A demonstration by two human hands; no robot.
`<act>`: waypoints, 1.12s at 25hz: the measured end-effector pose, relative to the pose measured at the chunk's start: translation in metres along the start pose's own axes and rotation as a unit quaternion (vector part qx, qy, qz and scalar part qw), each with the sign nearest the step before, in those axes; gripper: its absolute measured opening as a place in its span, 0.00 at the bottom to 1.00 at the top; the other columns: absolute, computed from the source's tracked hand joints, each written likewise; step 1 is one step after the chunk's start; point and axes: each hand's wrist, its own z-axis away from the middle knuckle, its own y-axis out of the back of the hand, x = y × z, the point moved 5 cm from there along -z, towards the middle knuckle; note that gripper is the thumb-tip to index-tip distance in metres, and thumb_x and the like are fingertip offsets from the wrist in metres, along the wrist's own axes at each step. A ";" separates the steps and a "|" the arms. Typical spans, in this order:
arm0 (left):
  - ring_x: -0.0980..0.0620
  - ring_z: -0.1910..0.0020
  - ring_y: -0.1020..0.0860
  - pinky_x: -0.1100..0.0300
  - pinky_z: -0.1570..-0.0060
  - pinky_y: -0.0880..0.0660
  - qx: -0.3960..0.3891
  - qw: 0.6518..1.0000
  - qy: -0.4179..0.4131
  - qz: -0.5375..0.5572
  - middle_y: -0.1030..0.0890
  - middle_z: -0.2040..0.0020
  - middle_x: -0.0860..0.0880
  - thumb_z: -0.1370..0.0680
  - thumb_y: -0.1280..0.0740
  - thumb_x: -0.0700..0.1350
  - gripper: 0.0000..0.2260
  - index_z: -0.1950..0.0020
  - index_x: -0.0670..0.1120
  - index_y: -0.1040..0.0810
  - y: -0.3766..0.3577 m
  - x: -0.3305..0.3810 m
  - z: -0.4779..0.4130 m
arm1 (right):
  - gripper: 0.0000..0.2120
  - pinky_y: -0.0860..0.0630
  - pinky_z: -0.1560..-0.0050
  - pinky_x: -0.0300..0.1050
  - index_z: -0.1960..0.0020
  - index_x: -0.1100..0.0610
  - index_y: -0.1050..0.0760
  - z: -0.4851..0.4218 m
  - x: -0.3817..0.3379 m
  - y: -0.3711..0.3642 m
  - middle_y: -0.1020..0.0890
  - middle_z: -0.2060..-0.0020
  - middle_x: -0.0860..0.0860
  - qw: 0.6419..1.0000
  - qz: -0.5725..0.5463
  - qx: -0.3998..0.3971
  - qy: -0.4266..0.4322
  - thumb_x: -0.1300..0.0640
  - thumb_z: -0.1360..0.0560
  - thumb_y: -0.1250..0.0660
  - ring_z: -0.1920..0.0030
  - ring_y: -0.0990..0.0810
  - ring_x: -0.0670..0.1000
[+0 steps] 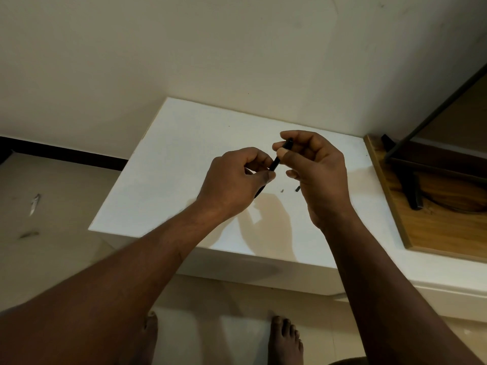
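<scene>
Pen [276, 162] sits between left hand [235, 181] and right hand [319, 175], above the table [168, 167]. Two small parts [281, 191] lie on the table beneath the hands. Board [427, 233] abuts the table's right edge, with a stand [414, 192] on it.

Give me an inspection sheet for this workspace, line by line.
Surface: white rectangular tabletop, set against a cream wall.
Job's things: slim black pen-like barrel, held above the tabletop.
Clutter: tiny grey piece and tiny black piece lying on the tabletop.
Grippers: left hand grips the barrel's lower end; right hand pinches its upper end.
Cables: nothing clearly seen.
Surroundings: wooden board with black stand at right.
</scene>
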 end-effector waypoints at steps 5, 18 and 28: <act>0.55 0.50 0.16 0.48 0.47 0.17 -0.013 1.000 0.012 0.021 0.13 0.53 0.55 0.19 0.29 0.48 0.06 0.44 0.51 0.14 0.000 0.002 0.001 | 0.13 0.21 0.60 0.35 0.40 0.51 0.17 0.000 -0.002 0.002 0.10 0.51 0.49 0.999 0.021 0.040 0.013 0.59 0.23 0.23 0.50 0.11 0.49; 0.54 0.52 0.16 0.47 0.46 0.18 0.005 0.996 0.068 0.052 0.13 0.54 0.56 0.17 0.35 0.45 0.09 0.45 0.54 0.16 0.003 -0.008 -0.001 | 0.13 0.20 0.57 0.40 0.40 0.47 0.18 0.001 -0.009 0.006 0.11 0.51 0.47 0.994 0.054 0.084 0.050 0.57 0.23 0.23 0.52 0.12 0.50; 0.56 0.52 0.16 0.48 0.47 0.17 0.001 0.997 0.066 0.043 0.13 0.54 0.57 0.17 0.35 0.43 0.09 0.45 0.53 0.15 0.002 -0.008 -0.002 | 0.13 0.22 0.61 0.36 0.41 0.48 0.18 0.000 -0.006 0.006 0.11 0.51 0.48 0.995 0.050 0.082 0.041 0.57 0.23 0.23 0.52 0.12 0.53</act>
